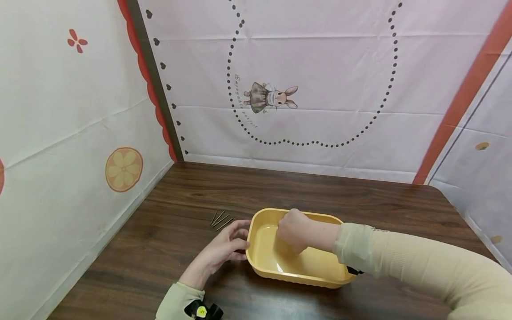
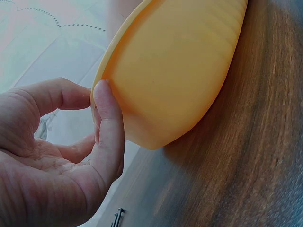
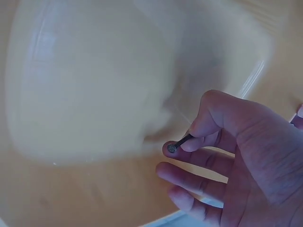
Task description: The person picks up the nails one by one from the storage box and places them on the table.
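A yellow rectangular plastic basin [image 1: 262, 249] stands on the table. My left hand [image 1: 222, 248] is at its left end; in the left wrist view its thumb and a finger pinch the rim. My right hand [image 1: 296, 231] reaches down into the basin. In the right wrist view, its thumb and fingers pinch a thin dark nail [image 3: 183, 141] with a round flat head, above the basin's floor. From the head view this nail is hidden by the hand. Several similar nails [image 1: 224, 224] lie side by side on the table, just beyond the left hand.
The dark wood-grain table [image 1: 192, 191] runs back to a printed cloth wall [image 1: 328, 89]. More cloth hangs along the left and right sides. The right forearm crosses over the basin's right end.
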The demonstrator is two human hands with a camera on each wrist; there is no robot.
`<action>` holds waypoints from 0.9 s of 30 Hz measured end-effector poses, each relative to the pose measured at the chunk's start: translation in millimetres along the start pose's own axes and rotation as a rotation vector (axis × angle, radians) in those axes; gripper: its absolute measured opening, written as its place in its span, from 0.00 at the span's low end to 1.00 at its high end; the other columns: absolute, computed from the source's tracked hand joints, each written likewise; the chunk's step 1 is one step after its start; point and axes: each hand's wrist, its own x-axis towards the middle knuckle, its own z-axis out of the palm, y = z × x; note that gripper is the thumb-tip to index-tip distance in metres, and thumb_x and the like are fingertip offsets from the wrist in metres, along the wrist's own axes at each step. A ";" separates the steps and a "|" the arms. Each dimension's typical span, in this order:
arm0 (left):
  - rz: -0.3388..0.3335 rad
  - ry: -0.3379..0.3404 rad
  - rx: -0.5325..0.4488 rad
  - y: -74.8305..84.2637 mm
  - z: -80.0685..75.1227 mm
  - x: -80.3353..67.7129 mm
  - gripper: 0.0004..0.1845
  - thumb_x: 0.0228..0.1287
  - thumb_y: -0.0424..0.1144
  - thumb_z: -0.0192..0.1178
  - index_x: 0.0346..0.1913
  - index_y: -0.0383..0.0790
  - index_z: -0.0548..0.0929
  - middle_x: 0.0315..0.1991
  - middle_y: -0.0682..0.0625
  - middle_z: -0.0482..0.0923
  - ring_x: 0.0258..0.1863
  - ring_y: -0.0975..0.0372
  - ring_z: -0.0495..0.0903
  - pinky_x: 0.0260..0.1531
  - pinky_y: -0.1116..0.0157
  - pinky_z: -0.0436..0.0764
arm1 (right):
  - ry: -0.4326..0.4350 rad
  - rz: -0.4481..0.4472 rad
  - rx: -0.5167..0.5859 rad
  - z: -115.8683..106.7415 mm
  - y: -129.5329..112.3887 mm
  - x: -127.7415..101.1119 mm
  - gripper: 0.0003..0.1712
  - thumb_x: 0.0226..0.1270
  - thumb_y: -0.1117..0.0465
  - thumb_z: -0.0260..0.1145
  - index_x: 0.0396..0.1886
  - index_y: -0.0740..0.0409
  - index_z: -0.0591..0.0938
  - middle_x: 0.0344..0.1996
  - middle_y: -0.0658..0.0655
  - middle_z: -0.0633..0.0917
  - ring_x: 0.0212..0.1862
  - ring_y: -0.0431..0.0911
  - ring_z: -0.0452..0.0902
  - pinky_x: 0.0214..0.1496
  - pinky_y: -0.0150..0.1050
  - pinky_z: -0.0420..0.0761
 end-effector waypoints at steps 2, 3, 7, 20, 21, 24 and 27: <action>0.001 0.001 0.001 0.1 0.2 -0.3 0.35 0.60 0.31 0.60 0.71 0.37 0.63 0.49 0.44 0.69 0.33 0.62 0.81 0.31 0.68 0.84 | 0.001 -0.007 -0.008 -1.7 1.5 -1.2 0.13 0.40 0.46 0.73 0.19 0.42 0.77 0.22 0.40 0.80 0.19 0.38 0.64 0.19 0.36 0.74; 0.001 0.001 0.002 0.1 0.3 -0.4 0.35 0.60 0.31 0.60 0.71 0.38 0.63 0.50 0.44 0.69 0.33 0.62 0.81 0.31 0.68 0.84 | -0.002 -0.011 -0.011 -2.6 2.4 -1.8 0.13 0.41 0.47 0.73 0.19 0.42 0.77 0.21 0.40 0.80 0.19 0.38 0.62 0.19 0.36 0.74; 0.003 -0.002 0.002 -0.2 0.5 -0.9 0.35 0.60 0.31 0.60 0.71 0.38 0.63 0.50 0.43 0.69 0.34 0.62 0.81 0.31 0.68 0.84 | -0.004 -0.013 -0.004 -5.6 5.9 -4.3 0.14 0.42 0.49 0.73 0.16 0.42 0.74 0.20 0.40 0.79 0.19 0.38 0.60 0.18 0.35 0.74; -0.001 0.000 0.002 -0.4 0.7 -0.9 0.35 0.60 0.31 0.59 0.71 0.38 0.63 0.51 0.43 0.70 0.34 0.61 0.82 0.31 0.67 0.84 | 0.037 0.003 0.017 -7.0 20.1 -11.7 0.10 0.43 0.51 0.72 0.19 0.42 0.77 0.29 0.42 0.82 0.29 0.41 0.76 0.20 0.36 0.75; -0.001 0.000 0.002 -0.6 0.7 -0.8 0.35 0.60 0.31 0.59 0.71 0.38 0.63 0.51 0.43 0.70 0.34 0.62 0.82 0.31 0.68 0.84 | 0.042 0.008 0.025 -7.5 21.9 -13.0 0.09 0.44 0.53 0.71 0.19 0.43 0.77 0.29 0.42 0.82 0.30 0.41 0.76 0.20 0.35 0.74; 0.001 -0.002 0.002 -0.8 0.7 -0.6 0.35 0.60 0.30 0.59 0.71 0.38 0.62 0.51 0.43 0.71 0.34 0.62 0.81 0.31 0.68 0.84 | 0.073 0.015 0.044 -7.8 26.8 -17.1 0.08 0.46 0.55 0.71 0.19 0.42 0.78 0.31 0.42 0.83 0.31 0.41 0.77 0.19 0.33 0.73; -0.001 0.001 0.006 -1.3 0.5 0.0 0.35 0.60 0.30 0.59 0.71 0.38 0.62 0.50 0.42 0.71 0.33 0.62 0.81 0.31 0.68 0.84 | 0.103 0.025 0.067 -7.9 31.5 -21.9 0.06 0.46 0.56 0.71 0.19 0.41 0.81 0.33 0.43 0.83 0.32 0.41 0.76 0.19 0.32 0.72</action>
